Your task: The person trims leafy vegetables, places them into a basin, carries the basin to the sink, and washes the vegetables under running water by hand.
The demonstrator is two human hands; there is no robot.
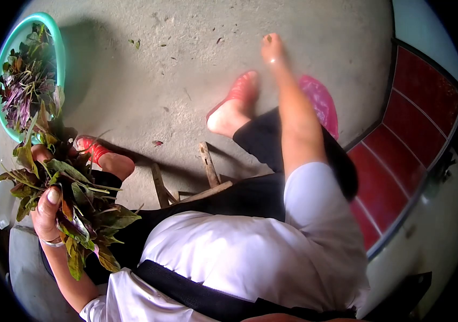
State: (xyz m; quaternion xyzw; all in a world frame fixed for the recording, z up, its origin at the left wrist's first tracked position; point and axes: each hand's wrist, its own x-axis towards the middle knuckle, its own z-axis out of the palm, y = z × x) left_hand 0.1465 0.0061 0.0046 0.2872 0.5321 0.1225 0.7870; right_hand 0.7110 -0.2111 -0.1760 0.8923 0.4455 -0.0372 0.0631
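My left hand (48, 212) is closed around a thick bunch of leafy greens (81, 201) with green and purple leaves and thin stems. The bunch hides most of the fingers; the thumb lies over the stems. Just beyond it, a turquoise plastic basin (60, 53) holds more purple and green leaves (24, 88). My right hand (273, 49) is stretched far forward above the floor, its fingers drawn together. A tiny dark green speck shows at the fingertips, too small to name. Near that forearm lies a pink plastic bag (323, 104), partly covered by the arm.
Scattered leaf bits (157, 143) lie on the concrete floor (175, 96). My feet wear red sandals (245, 86). A low wooden stool (207, 163) stands between my legs. Dark red tiles (395, 166) line the wall base at right. A pale grey object (24, 268) is at lower left.
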